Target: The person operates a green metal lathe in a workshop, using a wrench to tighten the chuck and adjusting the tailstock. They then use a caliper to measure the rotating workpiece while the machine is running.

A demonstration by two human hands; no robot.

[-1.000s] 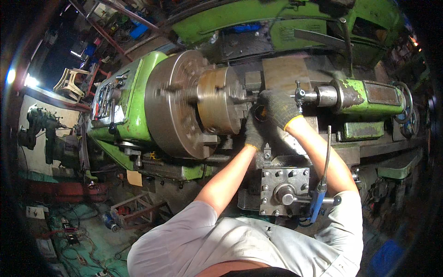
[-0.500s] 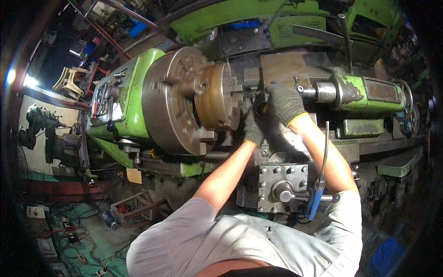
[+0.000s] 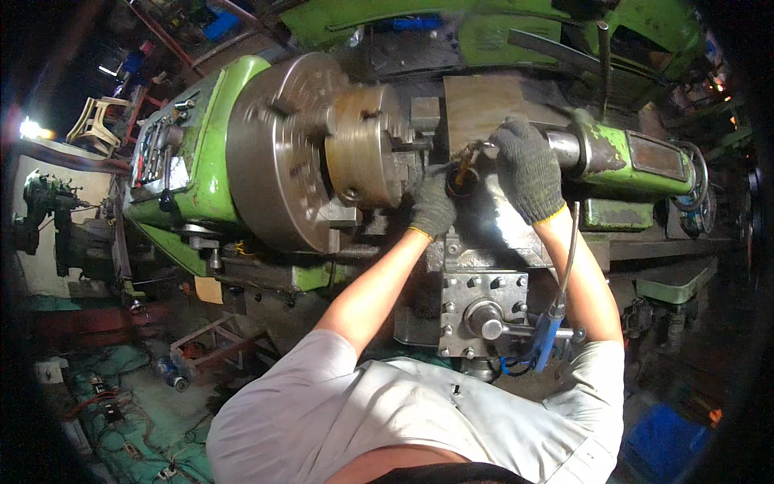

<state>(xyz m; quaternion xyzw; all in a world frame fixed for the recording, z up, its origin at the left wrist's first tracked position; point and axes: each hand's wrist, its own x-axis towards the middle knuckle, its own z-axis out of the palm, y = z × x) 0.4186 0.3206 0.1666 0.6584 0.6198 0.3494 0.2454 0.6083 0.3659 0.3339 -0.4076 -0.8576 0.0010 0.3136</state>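
Observation:
Both my hands wear dark grey knit gloves with yellow cuffs, between a lathe's chucks and its tailstock. My left hand (image 3: pixel 435 202) is closed against the side of a small dark round cup (image 3: pixel 461 185), seemingly holding it. A brownish, brush-like stick (image 3: pixel 465 165) slants up out of the cup. My right hand (image 3: pixel 530 169) is curled above and right of the cup, by the tailstock spindle (image 3: pixel 563 148); what its fingers grip is mostly hidden. Left of my hands, the large chuck (image 3: pixel 278 153) and the smaller brass-coloured chuck (image 3: pixel 347 145) are blurred as if turning. A thin dark rod (image 3: pixel 413 147) sticks out from the smaller chuck.
The green tailstock (image 3: pixel 637 157) stands at right, the green headstock (image 3: pixel 214 157) at left. Nearer me is a square tool post (image 3: pixel 484 315) with a lever, beside a blue-handled tool (image 3: pixel 548 339). A flat brown sheet (image 3: pixel 484 105) lies behind my hands. Cables (image 3: pixel 121 411) spread over the floor.
My right hand has risen and moved right, off the cup, so the cup and stick show more plainly. The whole view has shifted slightly; the left hand stays by the cup.

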